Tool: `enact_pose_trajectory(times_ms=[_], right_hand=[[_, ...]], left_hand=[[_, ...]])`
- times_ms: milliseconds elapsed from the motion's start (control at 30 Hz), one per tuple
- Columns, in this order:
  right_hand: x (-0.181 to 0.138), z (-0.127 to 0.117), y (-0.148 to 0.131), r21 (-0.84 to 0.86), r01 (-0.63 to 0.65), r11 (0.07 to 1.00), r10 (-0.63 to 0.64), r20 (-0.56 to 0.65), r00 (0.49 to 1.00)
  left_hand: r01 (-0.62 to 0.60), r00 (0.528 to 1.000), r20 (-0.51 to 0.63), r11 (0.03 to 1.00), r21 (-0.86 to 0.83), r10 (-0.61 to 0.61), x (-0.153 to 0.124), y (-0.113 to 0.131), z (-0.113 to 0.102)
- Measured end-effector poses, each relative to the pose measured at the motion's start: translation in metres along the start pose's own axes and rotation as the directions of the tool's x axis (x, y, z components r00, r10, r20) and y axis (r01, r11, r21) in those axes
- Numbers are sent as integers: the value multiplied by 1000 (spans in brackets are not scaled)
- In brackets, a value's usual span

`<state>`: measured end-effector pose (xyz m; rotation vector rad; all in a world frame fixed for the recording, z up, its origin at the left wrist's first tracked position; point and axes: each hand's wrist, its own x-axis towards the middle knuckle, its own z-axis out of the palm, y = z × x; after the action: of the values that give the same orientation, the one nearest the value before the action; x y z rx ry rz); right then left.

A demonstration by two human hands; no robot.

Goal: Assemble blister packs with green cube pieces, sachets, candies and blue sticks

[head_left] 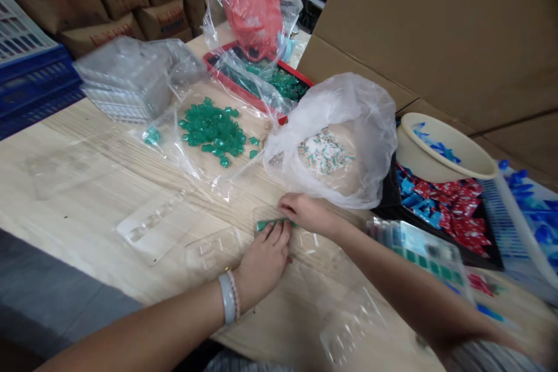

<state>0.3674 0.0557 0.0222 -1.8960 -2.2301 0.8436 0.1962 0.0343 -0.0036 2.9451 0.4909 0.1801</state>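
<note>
My left hand (264,261), with a bangle and a beaded bracelet at the wrist, lies with outstretched fingers over green pieces (261,225) in a clear plastic blister tray (260,214). Right beside it, my right hand (303,212) has its fingers curled together at the tray's far edge. Whatever those fingertips hold is hidden. A loose pile of green translucent pieces (213,131) lies beyond my hands. To its right, an open plastic bag (370,122) contains many small pale and coloured bits (326,151).
More clear trays (152,224) lie flat around my hands. Filled trays (429,253) are stacked to the right, near a cream bowl (453,160) and red and blue packets (462,203). Bagged clear trays (126,78) and a red-rimmed tray (238,90) stand behind.
</note>
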Motion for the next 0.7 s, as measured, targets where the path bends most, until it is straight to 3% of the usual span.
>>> enact_pose_trajectory(times_ms=[167, 300, 367, 433, 467, 500, 567, 600, 633, 667, 700], right_hand=[[9, 5, 1, -99, 72, 992, -68, 44, 997], [8, 15, -1, -127, 57, 990, -53, 33, 998], [7, 9, -5, -41, 26, 999, -27, -32, 999], [14, -21, -7, 91, 47, 995, -27, -213, 977], [21, -45, -7, 137, 73, 988, -21, -352, 936], [32, -74, -4, 137, 101, 985, -16, -518, 855], [62, -141, 6, 70, 13, 997, 50, -813, 581], [80, -172, 12, 53, -79, 995, 82, -894, 441], [98, -198, 17, 53, -181, 982, 118, -920, 373], [116, -217, 19, 54, -286, 957, 159, -919, 360], [133, -228, 19, 13, -372, 928, 176, -895, 409]], left_hand=[[-12, 1000, 17, 1000, -14, 12, 1, 0, 0], [8, 1000, 22, 998, -65, -6, -3, 0, 2], [32, 999, 11, 992, -126, -31, -5, -1, -2], [24, 999, -41, 976, -217, -34, -4, -5, -12], [3, 996, -87, 964, -265, -27, 0, -9, -19], [-24, 990, -142, 950, -312, -22, 6, -13, -28], [-64, 966, -256, 919, -388, -40, 25, -24, -49], [-73, 948, -311, 906, -417, -67, 38, -31, -62], [-87, 925, -369, 896, -436, -89, 52, -39, -77], [-116, 893, -439, 890, -441, -101, 69, -47, -94], [-160, 852, -514, 886, -435, -98, 86, -55, -112]])
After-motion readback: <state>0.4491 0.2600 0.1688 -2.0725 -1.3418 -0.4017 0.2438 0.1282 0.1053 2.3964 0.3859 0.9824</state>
